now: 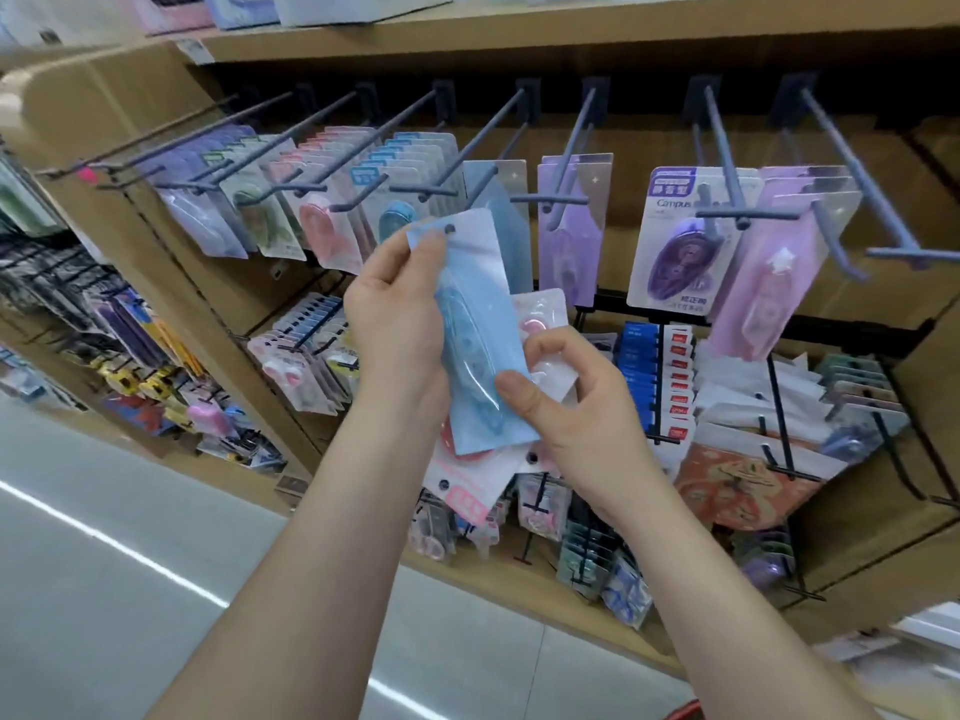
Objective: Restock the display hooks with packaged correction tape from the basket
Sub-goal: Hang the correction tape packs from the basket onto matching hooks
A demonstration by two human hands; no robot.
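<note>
Now the person stands close before the shelf and holds one blue correction tape pack [478, 324] up in front of the display hooks. The left hand [395, 324] pinches the top of the pack, with the thumb just beside the hanging hole [450, 229]. The right hand [571, 407] presses its thumb on the lower part of the same pack, and its fingers are curled behind around some pink packs [545, 314]. Just above, one hook [483, 133] already carries a pack of the same blue colour [506, 210], so I think this is the place for it. To do this step well, the thumb should move off the hole, so that the hole stays free. Then the pack should be turned to face front and brought to the hook's tip, and pushed back along the rod. The right hand should let go of the blue pack but keep the pink ones firm, because they can slip out. At the bottom edge shows a red rim [688, 711]; whether it is the basket I cannot tell
</note>
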